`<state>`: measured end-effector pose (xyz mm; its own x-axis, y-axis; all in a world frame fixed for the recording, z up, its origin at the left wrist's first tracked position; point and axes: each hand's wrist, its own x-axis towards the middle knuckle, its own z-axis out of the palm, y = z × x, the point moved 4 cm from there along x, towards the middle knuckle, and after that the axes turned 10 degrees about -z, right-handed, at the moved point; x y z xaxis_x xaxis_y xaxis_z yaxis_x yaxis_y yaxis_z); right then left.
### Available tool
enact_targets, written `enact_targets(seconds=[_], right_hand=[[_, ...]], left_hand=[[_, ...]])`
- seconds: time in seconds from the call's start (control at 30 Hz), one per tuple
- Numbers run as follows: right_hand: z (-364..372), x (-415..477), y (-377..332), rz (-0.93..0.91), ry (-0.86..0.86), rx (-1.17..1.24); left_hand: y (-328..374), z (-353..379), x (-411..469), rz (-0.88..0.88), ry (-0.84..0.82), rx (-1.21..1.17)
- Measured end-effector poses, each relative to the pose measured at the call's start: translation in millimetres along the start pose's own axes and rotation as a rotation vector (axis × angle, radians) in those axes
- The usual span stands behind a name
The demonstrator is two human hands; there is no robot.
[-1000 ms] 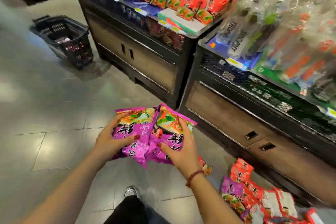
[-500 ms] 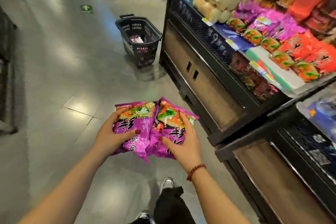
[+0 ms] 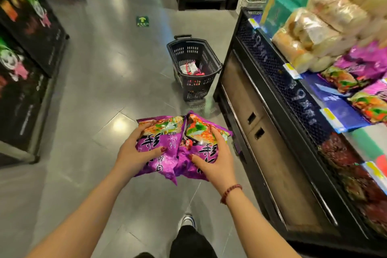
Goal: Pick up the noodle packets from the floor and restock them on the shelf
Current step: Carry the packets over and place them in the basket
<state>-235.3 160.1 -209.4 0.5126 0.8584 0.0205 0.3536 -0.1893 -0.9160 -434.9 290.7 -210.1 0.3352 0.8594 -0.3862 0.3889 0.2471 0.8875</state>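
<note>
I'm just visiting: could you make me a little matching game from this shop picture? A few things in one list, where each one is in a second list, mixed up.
Things:
1. purple noodle packets
2. black basket
3. green sticker
4. bead bracelet

Places:
A. round the right wrist
B. flat on the floor, far down the aisle
C. gripped by the left hand and right hand
D. standing on the floor beside the shelf unit

Pairs: 1-C, 2-D, 3-B, 4-A

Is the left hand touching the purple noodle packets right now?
Touching. The head view shows the left hand gripping the purple noodle packets, thumb across the front.
</note>
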Motion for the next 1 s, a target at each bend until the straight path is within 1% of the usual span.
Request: enact_targets(seconds=[0.23, 0.33, 0.57, 0.73, 1.0], right_hand=[[6, 125, -4, -0.048, -0.06, -0.02], [19, 180, -4, -0.027, -0.085, -0.015], [57, 329, -9, -0.043, -0.049, -0.021], [73, 421, -15, -0.001, -0.019, -0.03], [77, 549, 4, 0.078, -0.001, -0.024]], left_hand=[[40, -2, 103, -0.027, 0.063, 0.006], [53, -8, 156, -0.049, 0.073, 0.014], [103, -32, 306, -0.03, -0.004, -0.057], [149, -49, 402, -0.005, -0.035, -0.022], [193, -30, 532, -0.058, -0.084, -0.008]])
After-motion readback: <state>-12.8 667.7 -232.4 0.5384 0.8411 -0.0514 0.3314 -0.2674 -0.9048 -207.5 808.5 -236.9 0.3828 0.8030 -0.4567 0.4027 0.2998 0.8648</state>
